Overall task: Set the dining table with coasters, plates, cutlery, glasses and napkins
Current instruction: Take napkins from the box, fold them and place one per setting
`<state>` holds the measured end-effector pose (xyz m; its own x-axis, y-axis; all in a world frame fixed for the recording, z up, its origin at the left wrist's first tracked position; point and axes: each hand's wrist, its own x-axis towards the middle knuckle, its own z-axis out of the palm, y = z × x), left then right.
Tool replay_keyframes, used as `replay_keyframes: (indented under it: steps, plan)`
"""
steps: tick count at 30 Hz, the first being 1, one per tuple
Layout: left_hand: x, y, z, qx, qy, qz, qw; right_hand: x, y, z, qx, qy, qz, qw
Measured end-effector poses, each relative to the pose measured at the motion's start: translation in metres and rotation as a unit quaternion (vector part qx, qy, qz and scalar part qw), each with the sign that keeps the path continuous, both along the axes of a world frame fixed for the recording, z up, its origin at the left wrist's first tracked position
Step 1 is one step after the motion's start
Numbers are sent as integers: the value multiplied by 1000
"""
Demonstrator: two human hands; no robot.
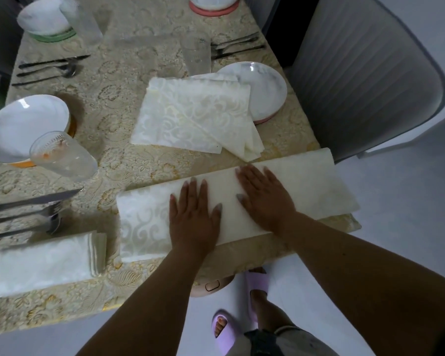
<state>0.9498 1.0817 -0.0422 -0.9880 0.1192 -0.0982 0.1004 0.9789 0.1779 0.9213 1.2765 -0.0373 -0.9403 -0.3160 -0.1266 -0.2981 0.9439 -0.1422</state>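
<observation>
Napkin in work: 1 long white damask napkin (293,186), folded to a strip, lying slantwise along the near table edge, its right end past the corner.
L hand: left hand (194,217) flat on the strip, fingers straight & spread, pressing down.
R hand: right hand (266,199) flat just beside it, also spread, palm down, nothing pinched.
Other napkins: folded stack (193,114) mid-table, top one part-folded w/ a diagonal crease, far corner lying over the plate at right; 1 finished folded napkin (41,263) near left, next to the cutlery.
Plates: 4 seen — marble-look plate (265,91) at right on a pink coaster; white plate (23,124) at left on an orange coaster; far-left plate (46,16) on a green coaster; far plate (211,0) on a coral coaster, cut by the frame.
Glasses: 3 — ribbed glass (62,155) touching the left plate; one (195,51) mid-far; one (88,21) by the far-left plate.
Cutlery: 3 sets — near left (23,214), far left (49,68), far right (237,44); knife, fork, spoon each as far as I can tell.
Table: cream-gold floral cloth (113,98).
Around: 1 grey ribbed chair (357,73) at right; person's feet in lilac slides (222,330) on the pale floor.
</observation>
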Motion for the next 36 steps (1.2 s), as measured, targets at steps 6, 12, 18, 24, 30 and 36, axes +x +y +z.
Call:
replay_keyframes:
  steps: [6,12,18,24,30,36]
  plan:
    - [1,-27,-1,-17,13,40,999,-9,59,1,52,-3,-51,997]
    - [11,-55,-2,-29,27,75,996,-16,100,8,68,-10,-90,994]
    - [14,-60,-2,-35,24,89,995,-28,117,28,124,84,-272,951]
    - [15,-58,-2,-34,24,94,995,12,14,19,-61,37,-114,991]
    - [23,-61,-1,-46,14,106,993,6,28,3,28,-17,-49,998]
    - [34,-67,0,-45,2,122,992,-23,59,5,57,-42,-62,996]
